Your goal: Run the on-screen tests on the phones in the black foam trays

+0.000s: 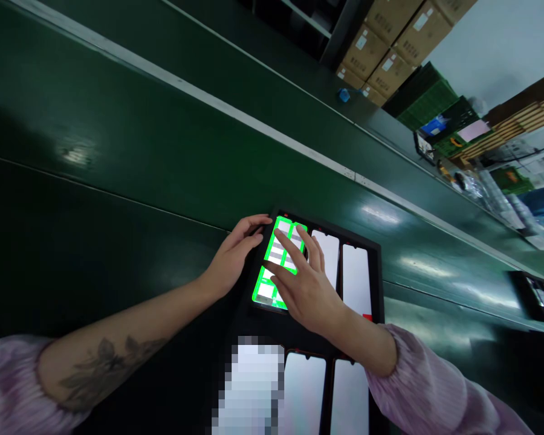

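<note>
A black tray (375, 266) holds several smartphones with lit screens. At its upper left lies a smartphone (268, 273) whose screen is green with white and grey blocks. My right hand (309, 284) is over that phone, fingers spread, fingertips at the screen; whether they press it I cannot tell. My left hand (234, 257) rests beside the tray's left edge, its fingertips at the upper left corner. To the right in the same row are two phones with plain white screens, a middle phone (330, 254) partly behind my fingers and a right phone (356, 278).
Nearer to me are more white-screened phones (304, 393); one is blurred by pixels. A green work surface (163, 151) with pale metal strips runs diagonally. Another tray of phones (541, 296) sits at far right. Cardboard boxes (390, 45) and green crates (428, 99) stand behind.
</note>
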The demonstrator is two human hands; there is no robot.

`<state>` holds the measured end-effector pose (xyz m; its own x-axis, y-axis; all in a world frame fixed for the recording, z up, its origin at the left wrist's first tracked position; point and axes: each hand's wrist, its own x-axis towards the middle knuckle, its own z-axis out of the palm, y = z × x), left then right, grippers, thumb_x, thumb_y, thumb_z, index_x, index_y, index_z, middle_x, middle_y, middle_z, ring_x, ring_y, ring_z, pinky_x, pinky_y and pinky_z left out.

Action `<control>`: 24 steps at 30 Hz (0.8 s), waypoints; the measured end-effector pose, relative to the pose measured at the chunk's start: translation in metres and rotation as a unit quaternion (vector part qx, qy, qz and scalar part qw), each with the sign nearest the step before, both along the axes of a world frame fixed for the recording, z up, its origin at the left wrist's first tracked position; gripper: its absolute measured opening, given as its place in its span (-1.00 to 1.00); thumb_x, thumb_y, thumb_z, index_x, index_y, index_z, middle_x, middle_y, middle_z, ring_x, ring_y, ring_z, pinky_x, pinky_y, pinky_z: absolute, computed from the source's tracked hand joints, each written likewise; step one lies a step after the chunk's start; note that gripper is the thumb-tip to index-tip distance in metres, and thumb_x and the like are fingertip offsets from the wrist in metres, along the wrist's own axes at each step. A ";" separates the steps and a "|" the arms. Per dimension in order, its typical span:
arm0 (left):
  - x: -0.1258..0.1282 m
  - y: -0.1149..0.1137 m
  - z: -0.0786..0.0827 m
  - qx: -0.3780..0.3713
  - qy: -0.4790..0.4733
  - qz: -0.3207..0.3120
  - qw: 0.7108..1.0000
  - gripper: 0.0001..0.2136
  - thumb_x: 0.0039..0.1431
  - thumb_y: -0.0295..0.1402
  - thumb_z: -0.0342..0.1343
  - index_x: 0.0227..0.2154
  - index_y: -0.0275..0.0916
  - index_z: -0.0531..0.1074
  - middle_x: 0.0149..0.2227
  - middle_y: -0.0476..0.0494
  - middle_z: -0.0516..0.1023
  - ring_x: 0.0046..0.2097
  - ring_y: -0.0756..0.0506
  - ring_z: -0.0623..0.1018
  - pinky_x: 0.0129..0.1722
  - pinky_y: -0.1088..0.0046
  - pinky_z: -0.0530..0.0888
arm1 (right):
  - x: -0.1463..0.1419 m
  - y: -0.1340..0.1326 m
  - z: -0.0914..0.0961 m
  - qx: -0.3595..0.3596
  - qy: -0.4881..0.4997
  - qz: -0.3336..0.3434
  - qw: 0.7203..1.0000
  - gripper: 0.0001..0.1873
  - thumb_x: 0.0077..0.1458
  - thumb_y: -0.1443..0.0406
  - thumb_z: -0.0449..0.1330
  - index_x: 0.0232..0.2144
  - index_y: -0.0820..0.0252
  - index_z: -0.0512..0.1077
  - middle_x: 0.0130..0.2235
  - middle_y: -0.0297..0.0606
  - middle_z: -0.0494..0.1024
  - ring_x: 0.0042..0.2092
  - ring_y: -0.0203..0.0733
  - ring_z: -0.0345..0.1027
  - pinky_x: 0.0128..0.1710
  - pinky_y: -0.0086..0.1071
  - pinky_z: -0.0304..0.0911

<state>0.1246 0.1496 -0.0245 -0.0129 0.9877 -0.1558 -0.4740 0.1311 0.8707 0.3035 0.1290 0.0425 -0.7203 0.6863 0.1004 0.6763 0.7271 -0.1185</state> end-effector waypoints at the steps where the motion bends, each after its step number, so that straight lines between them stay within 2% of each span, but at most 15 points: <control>1: 0.000 0.000 0.000 0.000 -0.001 -0.002 1.000 -0.73 0.11 -0.30 0.16 -0.11 -0.13 0.53 0.12 -0.12 0.57 0.31 -0.24 0.44 0.44 0.10 0.23 | 0.000 0.002 0.001 -0.007 -0.004 -0.001 1.000 -0.67 0.39 0.33 0.08 0.06 0.09 0.57 0.48 -0.11 0.21 0.54 0.30 -0.18 0.40 0.37 0.11; 6: 0.000 0.001 0.000 0.000 -0.001 -0.001 1.000 -0.74 0.10 -0.31 0.17 -0.12 -0.13 0.53 0.13 -0.12 0.57 0.31 -0.25 0.43 0.44 0.08 0.24 | 0.010 0.011 0.003 -0.022 0.031 -0.026 0.999 -0.58 0.40 0.32 0.04 0.21 0.05 0.49 0.49 -0.13 0.18 0.56 0.29 -0.26 0.39 0.35 0.11; 11: -0.001 0.001 -0.001 0.000 0.001 -0.006 1.000 -0.73 0.10 -0.30 0.16 -0.11 -0.12 0.54 0.13 -0.13 0.56 0.31 -0.26 0.43 0.44 0.07 0.24 | 0.016 0.011 -0.001 -0.021 0.018 -0.019 0.999 -0.57 0.41 0.28 0.04 0.23 0.03 0.47 0.49 -0.10 0.16 0.56 0.33 -0.28 0.36 0.41 0.13; 17: 0.000 0.000 0.000 -0.010 -0.004 -0.007 1.000 -0.73 0.09 -0.29 0.18 -0.11 -0.13 0.53 0.16 -0.12 0.55 0.31 -0.27 0.43 0.44 0.05 0.23 | 0.040 -0.001 0.000 0.029 0.035 -0.038 0.998 -0.61 0.40 0.34 0.05 0.16 0.05 0.51 0.42 -0.11 0.29 0.54 0.31 -0.21 0.31 0.42 0.21; 22: 0.000 -0.001 0.001 -0.013 0.001 -0.008 1.000 -0.73 0.10 -0.29 0.18 -0.11 -0.13 0.53 0.17 -0.13 0.55 0.29 -0.29 0.45 0.44 0.02 0.24 | 0.057 -0.008 0.003 0.052 0.036 -0.060 0.996 -0.71 0.39 0.33 0.07 -0.01 0.09 0.57 0.40 -0.09 0.31 0.53 0.30 -0.16 0.29 0.40 0.25; 24: -0.001 -0.001 0.001 -0.009 0.008 -0.006 1.000 -0.74 0.11 -0.29 0.17 -0.11 -0.13 0.53 0.18 -0.13 0.54 0.31 -0.29 0.43 0.44 0.03 0.23 | 0.057 -0.006 0.005 0.058 0.040 -0.070 0.995 -0.71 0.40 0.32 0.07 -0.01 0.11 0.56 0.40 -0.07 0.31 0.53 0.30 -0.16 0.29 0.39 0.25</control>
